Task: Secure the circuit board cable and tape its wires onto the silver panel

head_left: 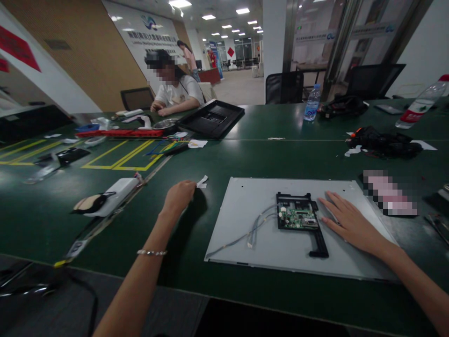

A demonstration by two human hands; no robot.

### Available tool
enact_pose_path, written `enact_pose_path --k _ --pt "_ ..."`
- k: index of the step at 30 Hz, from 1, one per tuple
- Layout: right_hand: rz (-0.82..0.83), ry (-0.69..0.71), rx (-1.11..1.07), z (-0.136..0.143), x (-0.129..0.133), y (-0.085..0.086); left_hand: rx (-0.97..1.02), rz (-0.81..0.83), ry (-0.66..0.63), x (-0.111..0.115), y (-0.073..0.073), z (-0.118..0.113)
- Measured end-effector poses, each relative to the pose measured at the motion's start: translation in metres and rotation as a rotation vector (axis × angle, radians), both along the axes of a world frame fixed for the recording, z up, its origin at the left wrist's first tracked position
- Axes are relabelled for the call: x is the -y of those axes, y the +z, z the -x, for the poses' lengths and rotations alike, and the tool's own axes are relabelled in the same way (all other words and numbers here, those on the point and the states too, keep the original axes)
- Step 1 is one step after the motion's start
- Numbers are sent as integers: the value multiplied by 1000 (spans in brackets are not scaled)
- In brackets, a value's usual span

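Observation:
My left hand (pixel 178 200) hovers over or rests on the green table left of a flat grey panel (pixel 224 224). Its fingers are pinched together at a small white strip (pixel 202 182), paper or tape, though the fingertips are partly hidden. My right hand (pixel 349 224) lies flat on the right part of the panel, fingers spread. Beside its fingertips is a black plastic bracket (pixel 320 243) carrying a green circuit board (pixel 298 218). Thin grey cables (pixel 242 238) run from the board toward the panel's lower left corner.
Left stands a white power strip (pixel 117 194) with a cable. A pixelated pink object (pixel 387 192) lies right of the panel. Farther back are a black monitor housing (pixel 213 118), a water bottle (pixel 312 104), and a red-labelled bottle (pixel 419 105). Another person (pixel 178 89) sits across the table.

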State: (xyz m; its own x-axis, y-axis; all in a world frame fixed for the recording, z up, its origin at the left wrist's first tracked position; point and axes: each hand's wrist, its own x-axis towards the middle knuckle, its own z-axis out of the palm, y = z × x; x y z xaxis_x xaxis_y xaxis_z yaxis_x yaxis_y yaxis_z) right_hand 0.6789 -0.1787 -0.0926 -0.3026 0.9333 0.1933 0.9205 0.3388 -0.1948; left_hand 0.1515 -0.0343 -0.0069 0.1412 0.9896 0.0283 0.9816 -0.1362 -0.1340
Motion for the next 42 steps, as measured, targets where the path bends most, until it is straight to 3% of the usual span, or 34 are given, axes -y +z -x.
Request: enact_pose_path --k 9,12,17,21,29,34,38,42 --pt "13 -2 17 0 0 -1 -216 -79 -75 8 -2 -17" --pt "10 -1 23 -1 0 -2 -203 -128 -121 6 1 -21" --pt "2 4 23 -2 0 -1 -163 -9 -86 -6 2 -16" --pt "0 3 25 -2 0 0 -201 -6 -85 -11 0 -15" --pt "9 7 14 -1 0 2 -169 -84 13 -1 0 -19" --pt "30 -1 -15 0 1 2 0 -163 1 4 -1 -23" --pt "-41 -29 -144 7 -1 14 211 -202 -107 10 4 -52" --pt "-125 -14 -312 27 -4 46 458 -158 -349 26 13 -113"
